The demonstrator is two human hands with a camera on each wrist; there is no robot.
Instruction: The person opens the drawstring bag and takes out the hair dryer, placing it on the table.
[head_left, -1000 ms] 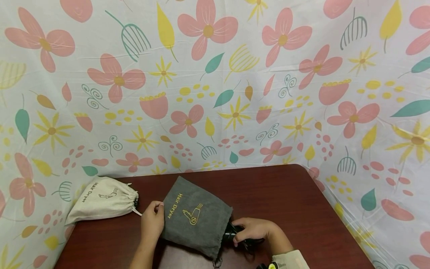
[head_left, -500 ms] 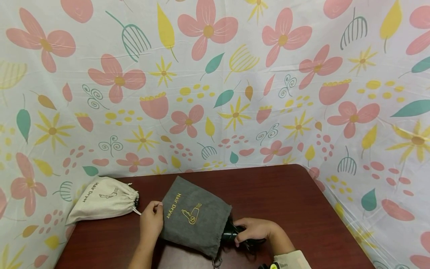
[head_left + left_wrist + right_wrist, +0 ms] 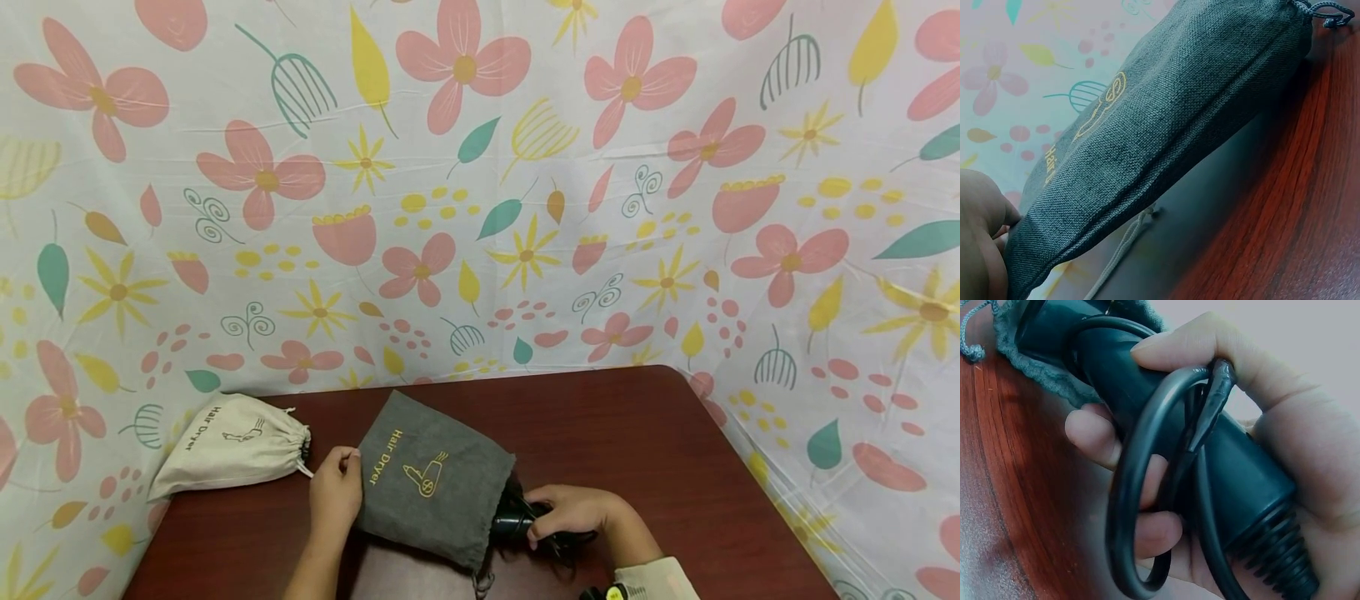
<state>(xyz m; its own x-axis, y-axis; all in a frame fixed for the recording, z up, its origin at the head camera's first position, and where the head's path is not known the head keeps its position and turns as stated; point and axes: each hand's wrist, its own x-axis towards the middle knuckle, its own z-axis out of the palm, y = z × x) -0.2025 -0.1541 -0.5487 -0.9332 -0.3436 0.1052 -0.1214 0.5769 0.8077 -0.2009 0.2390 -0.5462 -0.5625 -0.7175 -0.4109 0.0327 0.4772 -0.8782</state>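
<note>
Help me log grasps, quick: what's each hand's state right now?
Left hand: closed, holding the gray Hair Dryer drawstring bag.
Right hand: closed round the black hair dryer handle.

Grey bag (image 3: 437,485), gold-lettered "Hair Dryer", was slanted, mouth rightward; black dryer handle (image 3: 1250,475) protruded, cord (image 3: 1124,509) looped against it.

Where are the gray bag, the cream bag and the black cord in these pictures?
Gray bag (image 3: 435,481): head view, middle of its printed side.
Cream bag (image 3: 228,450): head view, middle of its printed side.
Black cord (image 3: 1125,490): right wrist view, side of its large loop.
</note>
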